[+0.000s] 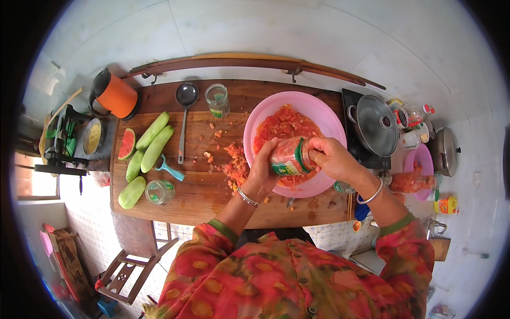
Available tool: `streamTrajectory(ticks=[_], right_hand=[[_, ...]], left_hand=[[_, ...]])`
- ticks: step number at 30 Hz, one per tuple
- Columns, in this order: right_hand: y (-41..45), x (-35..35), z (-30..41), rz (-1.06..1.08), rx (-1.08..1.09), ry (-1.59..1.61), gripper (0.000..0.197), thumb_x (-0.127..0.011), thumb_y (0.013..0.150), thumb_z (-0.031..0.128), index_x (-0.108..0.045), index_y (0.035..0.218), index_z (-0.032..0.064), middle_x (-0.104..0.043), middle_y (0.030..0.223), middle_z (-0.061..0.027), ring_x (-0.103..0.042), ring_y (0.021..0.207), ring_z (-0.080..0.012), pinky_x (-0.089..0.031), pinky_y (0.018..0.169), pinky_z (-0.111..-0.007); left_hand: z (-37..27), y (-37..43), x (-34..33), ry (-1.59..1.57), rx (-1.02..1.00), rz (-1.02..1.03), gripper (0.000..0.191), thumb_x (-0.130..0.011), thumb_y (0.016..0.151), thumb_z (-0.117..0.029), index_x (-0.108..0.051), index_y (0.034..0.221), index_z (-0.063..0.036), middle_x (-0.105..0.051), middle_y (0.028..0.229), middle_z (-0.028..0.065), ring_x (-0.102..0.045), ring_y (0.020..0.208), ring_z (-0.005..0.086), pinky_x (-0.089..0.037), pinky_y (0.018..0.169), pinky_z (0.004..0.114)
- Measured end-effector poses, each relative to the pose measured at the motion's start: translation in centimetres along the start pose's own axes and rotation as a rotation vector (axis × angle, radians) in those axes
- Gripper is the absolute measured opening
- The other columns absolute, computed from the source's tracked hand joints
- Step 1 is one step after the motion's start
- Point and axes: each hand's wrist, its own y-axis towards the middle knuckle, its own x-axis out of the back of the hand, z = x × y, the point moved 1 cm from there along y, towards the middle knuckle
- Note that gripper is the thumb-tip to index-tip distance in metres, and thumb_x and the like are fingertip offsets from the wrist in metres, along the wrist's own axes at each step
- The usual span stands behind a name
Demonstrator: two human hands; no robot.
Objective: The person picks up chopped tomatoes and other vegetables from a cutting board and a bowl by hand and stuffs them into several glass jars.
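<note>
A glass jar (285, 158) with a green label, packed with chopped red tomato, lies nearly on its side in the air above a pink basin (334, 115). Around the jar's base end curls my left hand (261, 169). My right hand (332, 157) grips the neck end, where its fingers hide the mouth, so I cannot tell whether a lid is on. Chopped tomato (287, 123) in juice fills the bottom of the basin. Loose tomato bits (236, 161) are heaped on the wooden table (203, 195) against the basin's left side.
Left on the table are a ladle (186, 95), glass jars (217, 101) (159, 192), several pale green squashes (157, 149), a watermelon wedge (127, 144), a peeler (170, 169) and an orange kettle (117, 95). A lidded pan (376, 125) and a filled jar (412, 182) stand right.
</note>
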Motion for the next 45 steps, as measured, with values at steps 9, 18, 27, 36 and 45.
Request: streamTrajectory(ticks=[9, 18, 27, 36, 45], right_hand=[[0.9, 0.1, -0.4, 0.012, -0.033, 0.028, 0.011, -0.051, 0.097, 0.007, -0.059, 0.095, -0.0001, -0.057, 0.073, -0.0002, -0.052, 0.059, -0.0073, -0.045, 0.055, -0.026], [1.3, 0.0, -1.2, 0.039, -0.073, 0.115, 0.010, -0.051, 0.097, 0.007, -0.059, 0.095, 0.0007, -0.056, 0.075, 0.0023, -0.051, 0.064, -0.0063, -0.045, 0.058, -0.026], [0.3, -0.9, 0.1, -0.350, 0.280, -0.007, 0.012, -0.055, 0.096, 0.008, -0.062, 0.100, -0.0013, -0.064, 0.084, -0.0041, -0.057, 0.078, -0.0095, -0.048, 0.071, -0.026], [-2.0, -4.1, 0.0, -0.623, 0.568, -0.143, 0.056, -0.057, 0.095, 0.014, -0.036, 0.144, -0.0006, -0.034, 0.149, -0.0214, -0.032, 0.139, -0.0384, -0.031, 0.112, -0.043], [-4.3, -4.3, -0.9, -0.489, 0.658, -0.325, 0.061, -0.058, 0.091, 0.009, -0.033, 0.145, -0.0009, -0.037, 0.147, -0.0218, -0.034, 0.138, -0.0396, -0.033, 0.111, -0.044]], left_hand=[[0.1, 1.3, 1.5, 0.028, -0.099, -0.042, 0.039, -0.050, 0.097, -0.033, -0.055, 0.121, -0.0022, -0.063, 0.118, 0.0119, -0.062, 0.107, 0.0241, -0.051, 0.094, 0.041], [-0.5, 0.3, 0.0, 0.084, -0.181, -0.102, 0.025, -0.052, 0.096, -0.029, -0.059, 0.108, -0.0072, -0.063, 0.103, 0.0050, -0.062, 0.097, 0.0174, -0.051, 0.087, 0.035], [-0.9, 2.1, 1.2, -0.016, -0.194, 0.075, 0.045, -0.051, 0.095, -0.035, -0.052, 0.128, -0.0045, -0.060, 0.125, 0.0115, -0.057, 0.117, 0.0260, -0.044, 0.103, 0.046], [-0.5, 0.9, -1.1, 0.075, -0.388, 0.269, 0.057, -0.055, 0.092, -0.042, -0.044, 0.137, -0.0093, -0.051, 0.138, 0.0107, -0.052, 0.125, 0.0279, -0.043, 0.104, 0.050], [-1.2, -0.7, -1.0, -0.047, 0.012, 0.143, 0.038, -0.056, 0.093, -0.037, -0.052, 0.123, -0.0150, -0.057, 0.127, 0.0065, -0.058, 0.114, 0.0257, -0.048, 0.098, 0.047]])
